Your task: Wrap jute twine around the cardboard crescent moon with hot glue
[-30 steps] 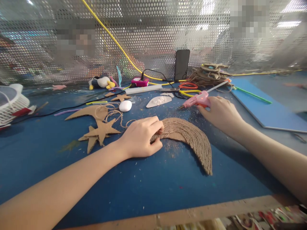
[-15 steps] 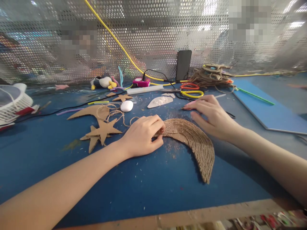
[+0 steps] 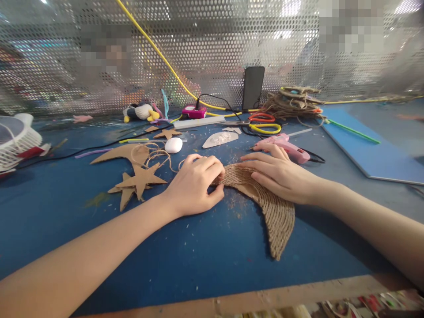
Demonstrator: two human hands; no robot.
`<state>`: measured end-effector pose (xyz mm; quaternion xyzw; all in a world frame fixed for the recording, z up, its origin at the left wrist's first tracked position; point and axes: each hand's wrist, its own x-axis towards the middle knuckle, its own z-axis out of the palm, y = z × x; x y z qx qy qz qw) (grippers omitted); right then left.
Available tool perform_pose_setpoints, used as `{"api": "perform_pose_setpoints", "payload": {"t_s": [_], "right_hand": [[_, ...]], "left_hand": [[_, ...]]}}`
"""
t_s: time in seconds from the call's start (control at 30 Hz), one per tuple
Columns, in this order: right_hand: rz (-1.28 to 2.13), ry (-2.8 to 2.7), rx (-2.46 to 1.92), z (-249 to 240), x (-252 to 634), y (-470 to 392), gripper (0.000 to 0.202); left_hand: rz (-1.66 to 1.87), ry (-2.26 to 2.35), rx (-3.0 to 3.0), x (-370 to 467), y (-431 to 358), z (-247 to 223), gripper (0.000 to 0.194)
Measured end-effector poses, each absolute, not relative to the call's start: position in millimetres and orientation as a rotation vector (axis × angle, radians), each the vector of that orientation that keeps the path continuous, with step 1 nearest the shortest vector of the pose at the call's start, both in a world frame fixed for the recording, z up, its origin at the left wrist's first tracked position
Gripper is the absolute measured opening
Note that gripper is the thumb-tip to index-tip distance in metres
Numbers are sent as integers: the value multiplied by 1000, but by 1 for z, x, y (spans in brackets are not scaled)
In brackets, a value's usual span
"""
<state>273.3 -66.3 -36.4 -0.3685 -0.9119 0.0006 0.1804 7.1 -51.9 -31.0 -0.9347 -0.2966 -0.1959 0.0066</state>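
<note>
A cardboard crescent [image 3: 278,221] covered in rows of brown twine lies on the blue table, some bare cardboard showing along its inner edge. My left hand [image 3: 197,185] is closed in a pinch round the crescent's left end, which the fingers hide. Loose twine [image 3: 170,161] runs from under that hand to the left. My right hand [image 3: 280,174] lies flat on the crescent's upper right part, fingers stretched out and holding nothing. Just behind it rests a pink glue gun [image 3: 294,152], partly hidden by the fingers, with a glue stick poking out of its back.
Cardboard stars [image 3: 142,180] and a bare crescent piece [image 3: 121,155] lie at left, near a white egg-shaped object [image 3: 173,145]. Scissors [image 3: 265,128], a phone [image 3: 253,87] and a twine bundle [image 3: 293,105] are at the back. A blue board [image 3: 374,152] lies at right.
My right hand has moved from the glue gun down onto the crescent, uncovering the gun. The crescent's lower tip has swung slightly left. My left hand keeps its grip.
</note>
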Motion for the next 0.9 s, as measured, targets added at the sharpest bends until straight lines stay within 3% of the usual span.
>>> {"api": "perform_pose_setpoints", "payload": {"t_s": [0.23, 0.47, 0.9], "right_hand": [[67, -2631, -897, -34, 274, -68, 35], [99, -2692, -834, -31, 275, -68, 36], [69, -2755, -788, -29, 277, -67, 37]], "left_hand": [[-634, -882, -2858, 7, -54, -30, 15], [-788, -698, -2846, 6, -53, -36, 16], [-708, -542, -2856, 2, -53, -37, 22]]}}
